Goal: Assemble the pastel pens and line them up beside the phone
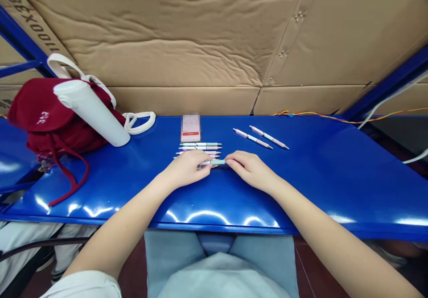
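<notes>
A pen with a pale green grip point(218, 162) lies level between my two hands, just above the blue table point(133, 177). My left hand point(189, 166) is closed round its white barrel. At the pen's right end, the fingertips of my right hand point(249, 168) pinch the tip. Several pens point(200, 146) lie in a stack of rows beyond my left hand, which partly hides the nearest ones. To the right, one pink and white pen point(253, 138) rests slantwise beside another similar pen point(269, 137).
A phone-like pink and white item point(190, 128) lies behind the rows. At the left are a dark red bag point(67, 119), a white cylinder point(92, 113) and a white strap loop point(140, 123). Cardboard point(183, 43) stands behind; cables point(314, 114) run along the back right.
</notes>
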`<state>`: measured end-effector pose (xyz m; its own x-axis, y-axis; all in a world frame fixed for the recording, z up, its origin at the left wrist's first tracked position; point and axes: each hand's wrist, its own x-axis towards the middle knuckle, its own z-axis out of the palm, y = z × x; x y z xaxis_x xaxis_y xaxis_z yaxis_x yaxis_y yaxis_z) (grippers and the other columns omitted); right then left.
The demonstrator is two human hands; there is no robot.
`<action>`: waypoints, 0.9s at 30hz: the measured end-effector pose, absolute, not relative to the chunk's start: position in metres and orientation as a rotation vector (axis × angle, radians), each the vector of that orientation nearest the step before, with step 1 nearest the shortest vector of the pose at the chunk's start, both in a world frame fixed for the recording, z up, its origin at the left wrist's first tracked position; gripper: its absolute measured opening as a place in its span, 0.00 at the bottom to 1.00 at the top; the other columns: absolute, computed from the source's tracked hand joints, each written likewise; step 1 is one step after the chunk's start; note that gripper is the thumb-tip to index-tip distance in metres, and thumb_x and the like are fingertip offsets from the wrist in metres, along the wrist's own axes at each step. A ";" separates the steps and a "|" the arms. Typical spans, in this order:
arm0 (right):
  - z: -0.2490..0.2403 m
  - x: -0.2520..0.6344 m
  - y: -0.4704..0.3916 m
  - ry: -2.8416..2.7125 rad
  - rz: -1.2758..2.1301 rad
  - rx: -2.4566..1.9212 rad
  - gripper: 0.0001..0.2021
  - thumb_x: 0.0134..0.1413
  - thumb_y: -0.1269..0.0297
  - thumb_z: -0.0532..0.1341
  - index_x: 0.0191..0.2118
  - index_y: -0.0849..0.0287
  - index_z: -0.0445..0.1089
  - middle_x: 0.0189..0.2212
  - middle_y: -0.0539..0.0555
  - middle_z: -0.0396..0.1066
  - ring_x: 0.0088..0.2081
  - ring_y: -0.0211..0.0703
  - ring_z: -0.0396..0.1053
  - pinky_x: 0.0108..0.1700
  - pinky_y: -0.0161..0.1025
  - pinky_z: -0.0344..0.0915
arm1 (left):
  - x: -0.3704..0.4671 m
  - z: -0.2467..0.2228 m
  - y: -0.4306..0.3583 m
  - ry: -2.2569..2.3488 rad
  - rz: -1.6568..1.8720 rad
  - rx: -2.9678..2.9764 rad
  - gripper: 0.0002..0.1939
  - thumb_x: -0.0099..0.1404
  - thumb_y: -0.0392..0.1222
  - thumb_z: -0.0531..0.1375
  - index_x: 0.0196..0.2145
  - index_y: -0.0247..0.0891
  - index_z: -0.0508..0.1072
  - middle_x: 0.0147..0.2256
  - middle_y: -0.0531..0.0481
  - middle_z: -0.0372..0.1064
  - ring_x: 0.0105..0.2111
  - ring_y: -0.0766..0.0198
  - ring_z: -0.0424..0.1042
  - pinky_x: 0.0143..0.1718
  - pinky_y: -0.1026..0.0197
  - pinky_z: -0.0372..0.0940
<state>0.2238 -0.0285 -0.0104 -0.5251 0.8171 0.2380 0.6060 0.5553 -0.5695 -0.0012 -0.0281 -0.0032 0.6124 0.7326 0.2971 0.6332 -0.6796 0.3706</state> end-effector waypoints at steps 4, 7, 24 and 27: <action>-0.012 0.225 -0.030 -2.196 0.749 -1.168 0.16 0.54 0.61 0.58 0.48 0.58 0.62 0.32 0.51 0.68 0.23 0.34 0.62 0.27 0.34 0.62 | -0.002 -0.004 -0.028 1.128 0.619 2.622 0.11 0.62 0.40 0.55 0.40 0.38 0.74 0.37 0.48 0.74 0.36 0.60 0.72 0.39 0.61 0.66; -0.013 0.224 -0.031 -2.154 0.767 -1.170 0.07 0.53 0.64 0.56 0.39 0.58 0.64 0.27 0.48 0.67 0.22 0.33 0.60 0.25 0.32 0.60 | -0.001 -0.005 -0.028 1.141 0.619 2.624 0.11 0.62 0.39 0.55 0.40 0.38 0.74 0.37 0.48 0.74 0.36 0.61 0.72 0.40 0.62 0.66; -0.012 0.222 -0.028 -2.179 0.741 -1.189 0.12 0.58 0.58 0.52 0.36 0.59 0.69 0.24 0.50 0.71 0.24 0.36 0.67 0.29 0.34 0.61 | -0.001 -0.006 -0.027 1.084 0.688 2.625 0.12 0.63 0.39 0.55 0.41 0.37 0.74 0.38 0.46 0.74 0.38 0.61 0.72 0.43 0.60 0.66; -0.011 0.224 -0.029 -2.093 0.853 -1.187 0.16 0.52 0.60 0.58 0.47 0.58 0.64 0.34 0.52 0.73 0.21 0.33 0.65 0.27 0.34 0.62 | -0.002 -0.004 -0.026 1.102 0.687 2.613 0.12 0.63 0.40 0.55 0.41 0.36 0.74 0.38 0.46 0.74 0.38 0.61 0.72 0.42 0.61 0.66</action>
